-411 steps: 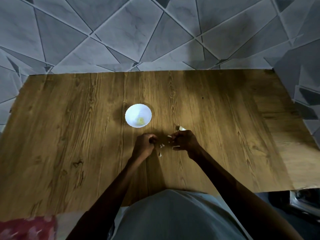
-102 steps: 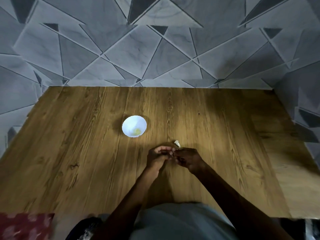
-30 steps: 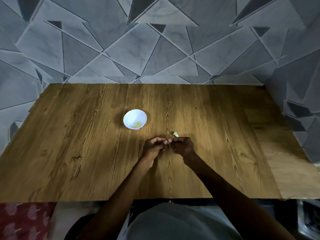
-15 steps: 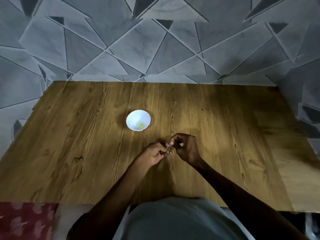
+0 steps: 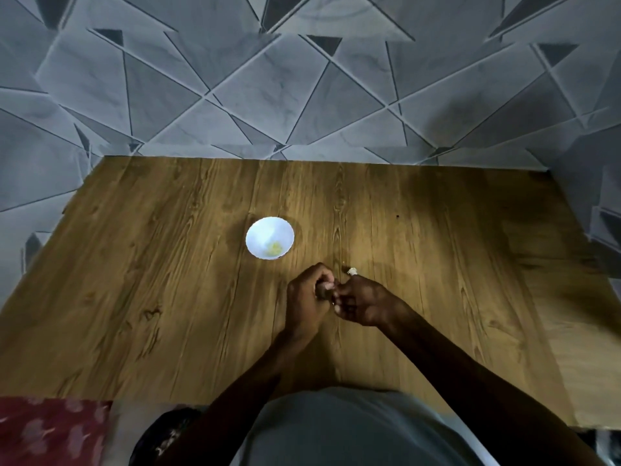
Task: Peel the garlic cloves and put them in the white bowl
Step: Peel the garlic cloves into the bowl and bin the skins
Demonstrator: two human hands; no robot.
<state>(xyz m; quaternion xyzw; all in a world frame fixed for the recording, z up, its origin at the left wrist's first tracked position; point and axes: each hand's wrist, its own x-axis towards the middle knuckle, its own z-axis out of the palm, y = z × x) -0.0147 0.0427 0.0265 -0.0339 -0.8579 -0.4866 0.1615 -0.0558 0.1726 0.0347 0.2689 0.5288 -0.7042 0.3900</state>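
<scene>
Garlic clove (image 5: pixel 327 286) is pinched between the curled fingertips of both hands, left hand (image 5: pixel 307 297) and right hand (image 5: pixel 364 304), low over the desk (image 5: pixel 168 280). Half a second ago the right hand hid a loose clove (image 5: pixel 352 271); it now shows just beyond the knuckles. The held clove's long axis is hidden. The white bowl (image 5: pixel 258 230) — near, apart — holds yellowish peeled pieces (image 5: pixel 275 251).

Wooden table (image 5: pixel 168 297) against a grey tile wall (image 5: pixel 268 95). White bowl (image 5: pixel 258 230) mid-table, yellowish peeled bits (image 5: pixel 275 249) inside. Left hand (image 5: pixel 307 297) and right hand (image 5: pixel 366 302) meet just in front of the bowl, fingers curled, fingertips pinching a small garlic clove (image 5: pixel 327 286) that is mostly hidden. Small white scrap (image 5: pixel 352 271) on the table just beyond the right hand. Red patterned cloth (image 5: pixel 50 428) at lower left, grey shirt (image 5: pixel 336 428) at the bottom edge.
</scene>
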